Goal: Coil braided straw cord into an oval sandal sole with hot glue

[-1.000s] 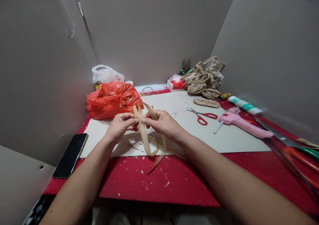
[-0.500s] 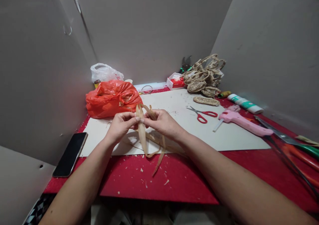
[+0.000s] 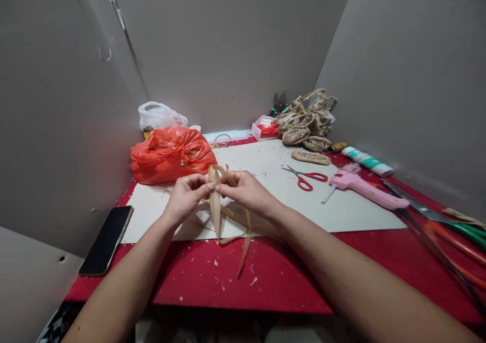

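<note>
A dry tan husk strip (image 3: pixel 215 214), wide in the middle and tapering to a point, hangs between my hands over the front of the white board (image 3: pixel 261 165). My left hand (image 3: pixel 187 195) pinches its left edge between thumb and fingers. From the other side my right hand (image 3: pixel 245 191) pinches the same strip, both thumb tips almost meeting. A thin curled length (image 3: pixel 246 249) trails below my right hand past the board's edge. More husk strips lie on the board under my hands, partly hidden.
Behind my left hand sits a red plastic bag (image 3: pixel 170 155); a phone (image 3: pixel 106 240) lies at left. To the right are red-handled scissors (image 3: pixel 304 176), a pink glue gun (image 3: pixel 368 188), large shears (image 3: pixel 436 216) and a braided sole-shaped piece (image 3: pixel 311 158). Braided cord coils (image 3: pixel 304 125) pile up behind.
My hands keep their pinch on the husk strip, and its lower end has swung slightly left. The whole view has shifted a little.
</note>
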`<state>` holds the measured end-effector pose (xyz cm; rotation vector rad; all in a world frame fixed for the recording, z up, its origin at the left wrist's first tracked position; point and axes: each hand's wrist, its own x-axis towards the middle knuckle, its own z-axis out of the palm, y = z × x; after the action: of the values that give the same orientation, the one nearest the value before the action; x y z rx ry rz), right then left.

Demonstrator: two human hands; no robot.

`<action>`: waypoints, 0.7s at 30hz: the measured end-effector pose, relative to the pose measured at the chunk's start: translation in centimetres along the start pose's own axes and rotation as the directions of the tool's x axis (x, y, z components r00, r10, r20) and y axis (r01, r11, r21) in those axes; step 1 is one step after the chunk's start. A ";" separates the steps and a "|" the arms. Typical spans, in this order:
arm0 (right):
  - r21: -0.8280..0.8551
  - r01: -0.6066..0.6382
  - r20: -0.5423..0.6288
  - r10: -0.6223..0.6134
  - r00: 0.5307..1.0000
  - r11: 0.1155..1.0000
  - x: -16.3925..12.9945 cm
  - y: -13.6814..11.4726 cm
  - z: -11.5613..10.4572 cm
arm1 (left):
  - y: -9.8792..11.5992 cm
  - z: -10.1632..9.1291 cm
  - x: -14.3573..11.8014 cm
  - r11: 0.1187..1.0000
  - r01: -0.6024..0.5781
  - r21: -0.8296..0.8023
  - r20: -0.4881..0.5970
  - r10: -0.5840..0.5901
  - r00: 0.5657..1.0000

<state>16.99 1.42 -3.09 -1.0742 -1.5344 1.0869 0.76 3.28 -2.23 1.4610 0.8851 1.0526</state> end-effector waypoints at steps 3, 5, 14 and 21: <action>-0.010 0.004 -0.004 -0.004 1.000 1.000 0.0 0.1 0.1 | -0.2 0.0 0.0 1.000 -0.004 -0.001 0.020 0.004 1.000; -0.020 0.012 -0.008 -0.012 1.000 1.000 0.1 0.1 0.2 | -0.3 0.0 0.0 1.000 -0.019 0.004 0.023 0.019 1.000; -0.166 0.045 -0.106 -0.063 0.992 0.985 0.1 1.0 0.6 | -0.3 0.1 -0.1 0.999 -0.042 0.033 0.025 0.041 0.999; -0.360 0.048 -0.213 -0.132 0.968 0.932 0.2 0.6 0.0 | 0.6 0.4 -0.6 0.999 -0.023 0.045 0.035 0.021 0.999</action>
<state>17.03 1.74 -3.67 -1.3085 -1.6027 0.6053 0.88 2.50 -1.76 1.5258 0.8755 1.0266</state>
